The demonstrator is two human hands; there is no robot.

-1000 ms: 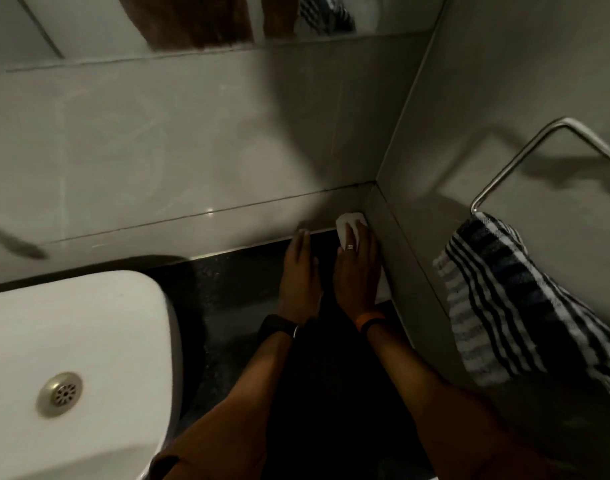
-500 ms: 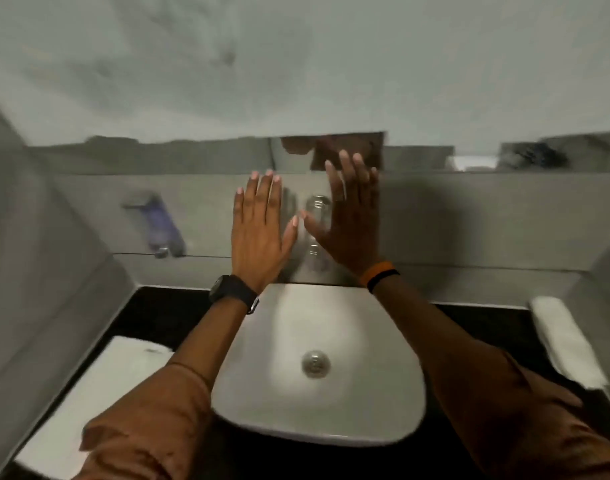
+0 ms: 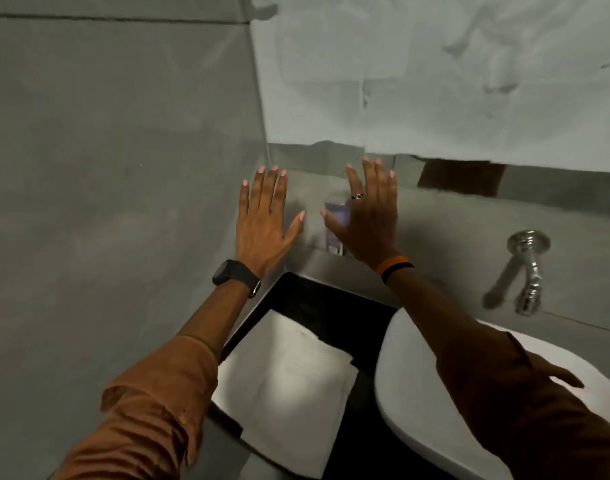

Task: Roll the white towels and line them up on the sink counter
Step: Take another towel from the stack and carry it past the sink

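Observation:
A stack of flat, folded white towels (image 3: 289, 386) lies on the black sink counter (image 3: 317, 299) in its left corner, left of the white basin (image 3: 414, 393). My left hand (image 3: 263, 220) and my right hand (image 3: 371, 216) are both raised in the air above the counter's back edge, fingers spread, palms facing the wall, holding nothing. They hover well above and behind the towels. The left wrist carries a black watch, the right an orange and a black band. No rolled towel shows in this view.
A clear soap dispenser (image 3: 336, 220) hangs on the back wall partly behind my right hand. A chrome wall tap (image 3: 528, 268) sticks out over the basin. A grey tiled wall (image 3: 116, 168) closes the left side; a mirror (image 3: 435, 74) is above.
The view swung from the right corner, where both hands pressed a rolled towel on the counter, across the basin to the left corner. Both hands lifted off and now hover spread.

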